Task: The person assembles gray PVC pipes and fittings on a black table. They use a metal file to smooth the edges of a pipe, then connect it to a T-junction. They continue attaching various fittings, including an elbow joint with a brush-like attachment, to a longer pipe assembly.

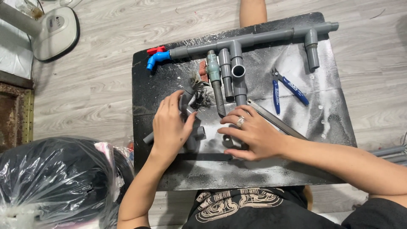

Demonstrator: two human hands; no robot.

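Two hands point(169, 127), one blue-handled pliers point(288, 89), one blue tap point(156, 58), one fan base point(55, 32).

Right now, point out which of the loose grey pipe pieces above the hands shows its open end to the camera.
The short grey pipe just below the long pipe assembly, rightmost of the cluster: its round dark opening faces the camera, while its neighbours lie showing only their sides.

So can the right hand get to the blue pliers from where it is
Probably yes. The right hand lies flat on the board, and the blue pliers sit just beyond it to the right. Only a flat metal strip lies between them, low enough to reach over.
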